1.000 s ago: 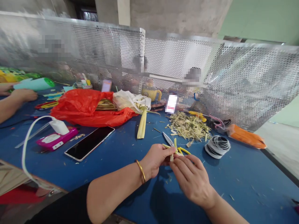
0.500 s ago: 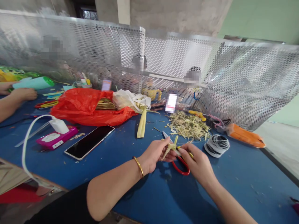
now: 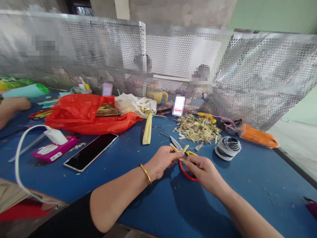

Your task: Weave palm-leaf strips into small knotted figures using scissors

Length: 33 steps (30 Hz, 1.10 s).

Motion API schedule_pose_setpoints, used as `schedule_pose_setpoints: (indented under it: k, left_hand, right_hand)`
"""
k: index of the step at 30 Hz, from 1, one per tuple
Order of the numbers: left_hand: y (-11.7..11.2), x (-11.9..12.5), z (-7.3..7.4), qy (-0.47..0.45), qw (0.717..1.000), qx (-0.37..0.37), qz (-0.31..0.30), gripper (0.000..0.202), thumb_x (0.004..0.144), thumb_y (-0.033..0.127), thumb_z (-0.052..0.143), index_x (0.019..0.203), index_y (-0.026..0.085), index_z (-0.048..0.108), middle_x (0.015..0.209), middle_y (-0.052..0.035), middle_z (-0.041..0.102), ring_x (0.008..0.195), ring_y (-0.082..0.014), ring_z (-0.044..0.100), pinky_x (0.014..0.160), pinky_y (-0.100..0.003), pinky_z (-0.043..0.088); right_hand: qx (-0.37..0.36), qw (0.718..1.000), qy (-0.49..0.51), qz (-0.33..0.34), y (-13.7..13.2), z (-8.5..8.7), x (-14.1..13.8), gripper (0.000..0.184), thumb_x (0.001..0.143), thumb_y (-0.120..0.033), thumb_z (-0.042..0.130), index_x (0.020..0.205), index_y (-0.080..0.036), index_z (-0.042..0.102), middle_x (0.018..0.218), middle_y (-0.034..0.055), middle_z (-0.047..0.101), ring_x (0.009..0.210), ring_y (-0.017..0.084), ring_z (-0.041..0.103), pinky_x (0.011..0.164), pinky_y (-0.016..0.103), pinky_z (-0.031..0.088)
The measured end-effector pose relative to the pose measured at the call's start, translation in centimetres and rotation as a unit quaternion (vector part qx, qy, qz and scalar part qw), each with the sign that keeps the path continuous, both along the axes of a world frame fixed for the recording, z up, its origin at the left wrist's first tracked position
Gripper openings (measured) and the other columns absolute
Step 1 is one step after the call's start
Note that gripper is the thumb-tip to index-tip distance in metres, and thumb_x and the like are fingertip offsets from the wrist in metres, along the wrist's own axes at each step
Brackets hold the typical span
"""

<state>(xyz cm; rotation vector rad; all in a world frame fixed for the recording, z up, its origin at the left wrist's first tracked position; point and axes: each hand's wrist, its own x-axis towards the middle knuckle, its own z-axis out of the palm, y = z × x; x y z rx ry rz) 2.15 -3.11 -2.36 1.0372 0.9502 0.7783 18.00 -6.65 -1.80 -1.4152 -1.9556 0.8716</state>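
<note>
My left hand (image 3: 162, 160), a gold bangle on its wrist, pinches a small folded piece of pale green leaf strips (image 3: 185, 148) between thumb and fingers. Close against it, my right hand (image 3: 203, 168) has thumb and forefinger closed on a strip end of the same piece; the fingers partly hide it. Beneath both hands lie red-handled scissors (image 3: 188, 175), their blades pointing away to the left. A yellow handle (image 3: 191, 153) shows just behind my right fingers. Beyond the hands is a heap of cut leaf scraps (image 3: 198, 129), with a longer folded leaf (image 3: 147, 129) to its left.
A spool of white line (image 3: 228, 148) and an orange packet (image 3: 259, 136) are at the right. Leftward lie a black phone (image 3: 91, 152), a magenta power strip (image 3: 54, 150) and a red plastic bag (image 3: 71, 114). A perforated metal screen (image 3: 178, 56) stands behind. Another person's hand (image 3: 18, 104) is far left.
My hands have turned the leaf piece and drawn closer together over it. The right fingers have shifted to its near end. The whole view has swung slightly to the right.
</note>
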Motion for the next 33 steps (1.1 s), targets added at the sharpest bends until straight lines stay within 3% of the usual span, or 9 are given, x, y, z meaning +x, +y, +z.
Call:
schedule_pose_setpoints:
  k: [5, 9, 11, 13, 15, 17, 23, 29, 33]
  left_hand:
    - [0.2, -0.4, 0.2, 0.026, 0.999, 0.019, 0.003, 0.037, 0.062, 0.047, 0.073, 0.068, 0.015, 0.057, 0.046, 0.0096, 0.034, 0.044, -0.0054, 0.022, 0.045, -0.025, 0.011]
    - [-0.2, -0.4, 0.7, 0.012, 0.998, 0.050, -0.041, 0.042, 0.070, 0.056, 0.066, 0.062, 0.014, 0.059, 0.049, 0.0067, 0.040, 0.047, -0.0057, 0.029, 0.048, -0.022, 0.020]
    - [-0.6, -0.1, 0.6, -0.007, 0.997, 0.047, -0.066, 0.040, 0.069, 0.052, 0.068, 0.064, 0.013, 0.065, 0.056, 0.0024, 0.051, 0.055, -0.0075, 0.042, 0.054, -0.021, 0.029]
    - [-0.9, 0.2, 0.3, -0.001, 0.995, 0.044, -0.091, 0.034, 0.067, 0.047, 0.071, 0.069, 0.013, 0.069, 0.064, -0.0009, 0.058, 0.063, -0.0105, 0.049, 0.061, -0.022, 0.034]
    - [-1.2, 0.3, 0.0, 0.041, 0.992, 0.057, -0.108, 0.029, 0.069, 0.041, 0.069, 0.071, 0.012, 0.071, 0.062, -0.0007, 0.058, 0.061, -0.0105, 0.047, 0.059, -0.022, 0.033]
    - [-1.4, 0.4, -0.2, 0.086, 0.986, 0.076, -0.117, 0.024, 0.073, 0.036, 0.066, 0.072, 0.012, 0.072, 0.057, 0.0013, 0.054, 0.055, -0.0088, 0.040, 0.055, -0.022, 0.029]
    - [-1.7, 0.4, 0.0, 0.093, 0.981, 0.122, -0.120, 0.029, 0.074, 0.037, 0.064, 0.064, 0.011, 0.069, 0.052, 0.0040, 0.045, 0.054, -0.0078, 0.031, 0.052, -0.023, 0.022]
    - [-2.1, 0.5, -0.1, 0.080, 0.976, 0.109, -0.169, 0.028, 0.070, 0.039, 0.066, 0.062, 0.013, 0.070, 0.052, 0.0039, 0.051, 0.053, -0.0085, 0.036, 0.054, -0.023, 0.025]
    - [-2.1, 0.4, 0.3, 0.038, 0.985, 0.078, -0.148, 0.030, 0.070, 0.042, 0.067, 0.066, 0.012, 0.069, 0.056, 0.0027, 0.054, 0.055, -0.0088, 0.038, 0.058, -0.024, 0.028]
  right_hand:
    - [0.110, 0.989, -0.099, -0.007, -0.5, 0.9, -0.1, 0.039, 0.090, -0.037, 0.044, 0.056, -0.020, 0.043, 0.053, -0.0036, 0.043, 0.053, 0.011, 0.039, 0.056, 0.025, 0.031]
    - [0.253, 0.952, -0.134, -0.106, -0.4, 2.2, 0.9, 0.028, 0.089, -0.038, 0.050, 0.071, -0.021, 0.064, 0.074, 0.0028, 0.064, 0.073, 0.016, 0.057, 0.078, 0.030, 0.036]
    - [0.226, 0.960, -0.089, -0.139, 0.0, 2.3, 1.4, 0.027, 0.087, -0.040, 0.052, 0.077, -0.022, 0.069, 0.084, 0.0050, 0.068, 0.081, 0.019, 0.060, 0.079, 0.031, 0.039]
    - [0.113, 0.987, -0.012, -0.113, 0.4, 1.8, 1.5, 0.029, 0.085, -0.043, 0.054, 0.076, -0.021, 0.070, 0.080, 0.0049, 0.068, 0.077, 0.019, 0.060, 0.070, 0.029, 0.042]
    - [-0.016, 0.995, 0.078, -0.065, 0.6, 1.0, 1.1, 0.032, 0.081, -0.047, 0.057, 0.071, -0.018, 0.068, 0.067, 0.0026, 0.064, 0.064, 0.016, 0.056, 0.058, 0.027, 0.041]
    - [-0.086, 0.983, 0.148, -0.060, 0.7, 0.3, 0.5, 0.033, 0.076, -0.048, 0.062, 0.067, -0.016, 0.065, 0.056, -0.0006, 0.058, 0.054, 0.013, 0.050, 0.051, 0.024, 0.037]
    - [-0.004, 0.967, 0.198, -0.161, 0.2, -0.6, -0.4, 0.025, 0.072, -0.039, 0.066, 0.061, -0.018, 0.058, 0.052, -0.0036, 0.051, 0.050, 0.010, 0.042, 0.047, 0.023, 0.033]
    - [0.092, 0.968, 0.144, -0.182, 0.2, -0.8, -0.9, 0.022, 0.073, -0.030, 0.064, 0.056, -0.019, 0.056, 0.059, -0.0019, 0.053, 0.059, 0.012, 0.046, 0.056, 0.024, 0.036]
    - [0.065, 0.970, 0.153, -0.179, 0.5, -0.5, -0.3, 0.024, 0.077, -0.036, 0.063, 0.061, -0.018, 0.060, 0.063, -0.0006, 0.057, 0.062, 0.014, 0.049, 0.059, 0.026, 0.038]
